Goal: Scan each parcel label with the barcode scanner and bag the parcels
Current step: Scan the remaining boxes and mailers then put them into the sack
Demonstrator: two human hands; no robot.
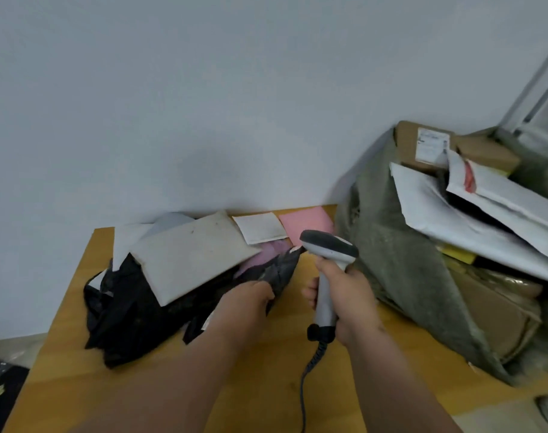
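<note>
My right hand (349, 296) grips the handle of a grey-and-white barcode scanner (328, 254), head pointing left and away, its coiled cable (310, 370) hanging toward me. My left hand (246, 303) grips the edge of a black plastic parcel (279, 267) lying in a pile of black parcels (125, 314) on the wooden table (266, 385). A dirty white padded envelope (188, 254) lies on top of the pile. Behind it sit a small white envelope (261, 228) and pink envelopes (307, 221). No label shows on the gripped parcel.
At the right stands a big grey-green sack (397, 264) stuffed with white mailers (472, 214) and brown cardboard boxes (422, 145). A white wall rises right behind the table. Dark items lie on the floor at the lower left (1, 385).
</note>
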